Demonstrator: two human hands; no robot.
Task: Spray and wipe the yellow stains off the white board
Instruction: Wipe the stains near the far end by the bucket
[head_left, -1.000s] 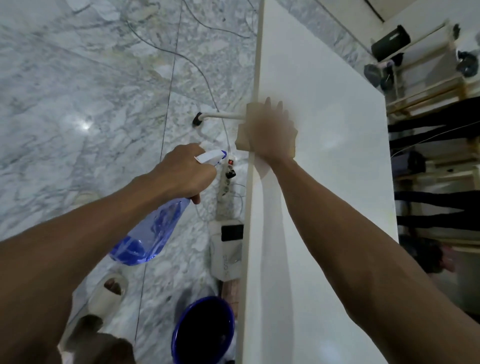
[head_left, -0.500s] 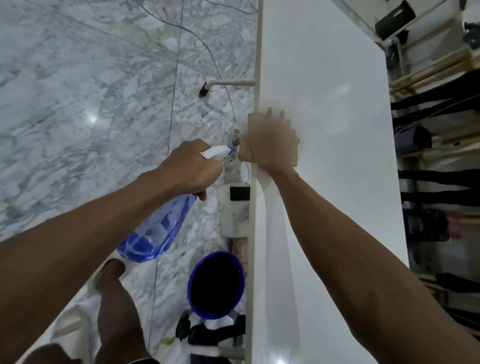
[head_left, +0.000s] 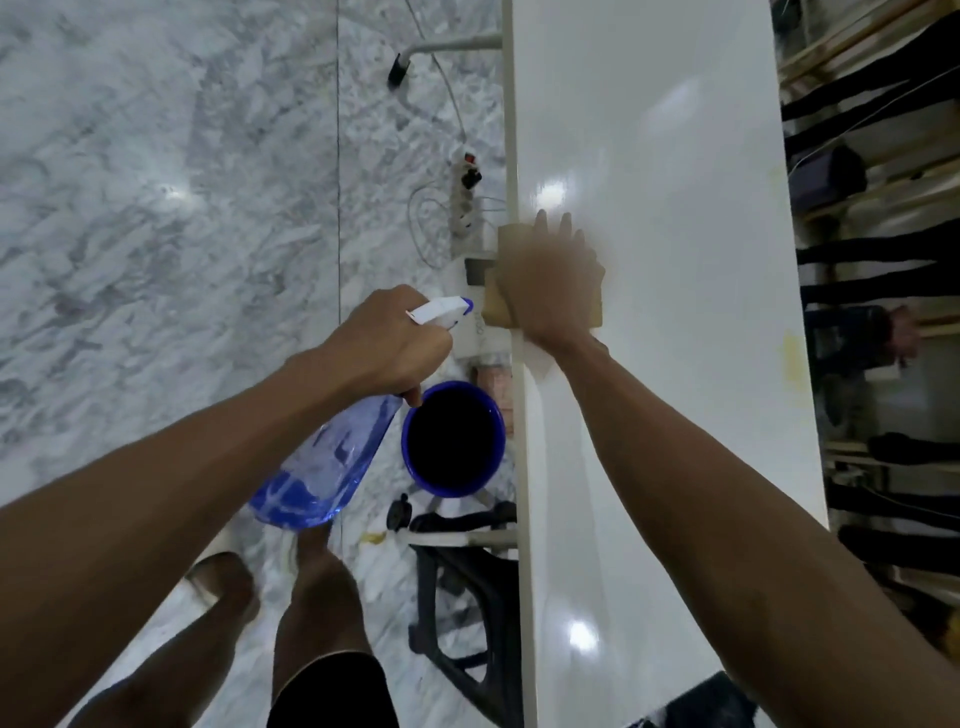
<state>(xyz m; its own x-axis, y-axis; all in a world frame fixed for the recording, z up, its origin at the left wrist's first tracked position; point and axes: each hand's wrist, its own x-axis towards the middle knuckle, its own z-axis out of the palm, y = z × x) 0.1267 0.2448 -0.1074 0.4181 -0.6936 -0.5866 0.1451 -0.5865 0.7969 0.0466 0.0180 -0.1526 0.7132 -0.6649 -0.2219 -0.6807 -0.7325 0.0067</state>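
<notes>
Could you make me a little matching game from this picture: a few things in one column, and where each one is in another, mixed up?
Things:
1. spray bottle
2. cloth
3. blue bucket
4. yellow stain

Places:
A. on the floor beside the white board
B. near the board's far edge
C. gripped in the left hand
D. pressed under the right hand at the board's near edge

Pairs: 1-C, 2-D, 3-A, 4-B

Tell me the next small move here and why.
Probably slide the cloth across to the board's far edge: the right hand presses it at the near edge, while a yellow stain shows on the opposite edge.
</notes>
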